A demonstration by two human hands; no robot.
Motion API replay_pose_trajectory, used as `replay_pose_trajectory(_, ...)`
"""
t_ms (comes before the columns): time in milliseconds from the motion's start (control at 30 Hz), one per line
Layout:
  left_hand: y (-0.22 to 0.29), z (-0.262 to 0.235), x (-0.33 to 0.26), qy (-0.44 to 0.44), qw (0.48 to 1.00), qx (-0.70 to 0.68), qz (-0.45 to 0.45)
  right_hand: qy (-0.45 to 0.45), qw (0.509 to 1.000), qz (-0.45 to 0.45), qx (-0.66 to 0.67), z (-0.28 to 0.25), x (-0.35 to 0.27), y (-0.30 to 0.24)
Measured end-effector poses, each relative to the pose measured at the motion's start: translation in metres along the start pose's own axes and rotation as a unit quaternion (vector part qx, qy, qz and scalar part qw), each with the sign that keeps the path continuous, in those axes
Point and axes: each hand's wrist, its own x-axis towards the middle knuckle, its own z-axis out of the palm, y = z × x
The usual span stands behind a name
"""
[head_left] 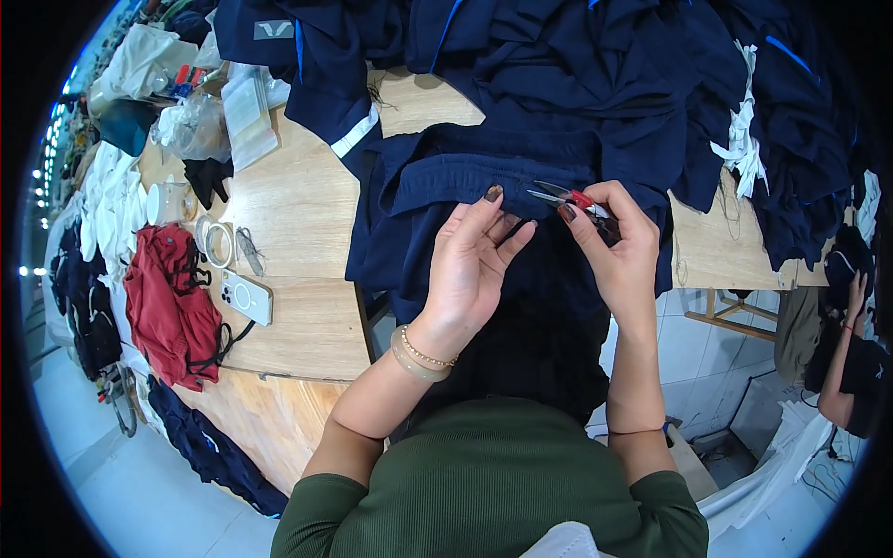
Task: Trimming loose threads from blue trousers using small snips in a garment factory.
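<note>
"What is on the wooden table (298, 214), starting from the left?"

"Far left of the navy shorts (465, 186) lies a red cloth (172, 302). Nearer to the shorts are a roll of clear tape (216, 242) and a white phone (246, 297)."

"And where are the shorts?"

"They lie on the table edge right in front of me and hang down toward my lap."

"What is your left hand (470, 270) doing?"

"It is mostly open. My thumb and fingertips pinch the band at the top of the shorts."

"And your right hand (614, 246)?"

"It is curled shut around small thread snips (563, 195) with a red grip. The tips touch the band. Right of the shorts, white strips (741, 130) lie on a big pile of navy clothes (651, 65)."
</note>
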Motion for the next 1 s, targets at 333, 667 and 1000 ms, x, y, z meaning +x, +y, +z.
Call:
replay_pose_trajectory(333,-0.002,0.002,-0.003,-0.017,0.999,0.025,0.034,-0.004,0.999,-0.027,-0.026,0.002,0.002,-0.002)
replay_pose_trajectory(667,-0.002,-0.004,0.001,-0.034,0.995,0.085,0.035,-0.002,0.999,-0.033,-0.025,0.004,0.011,-0.005)
replay_pose_trajectory(1000,0.001,0.002,0.005,-0.023,0.996,0.079,0.021,-0.024,0.991,-0.028,0.13,0.018,0.022,0.002)
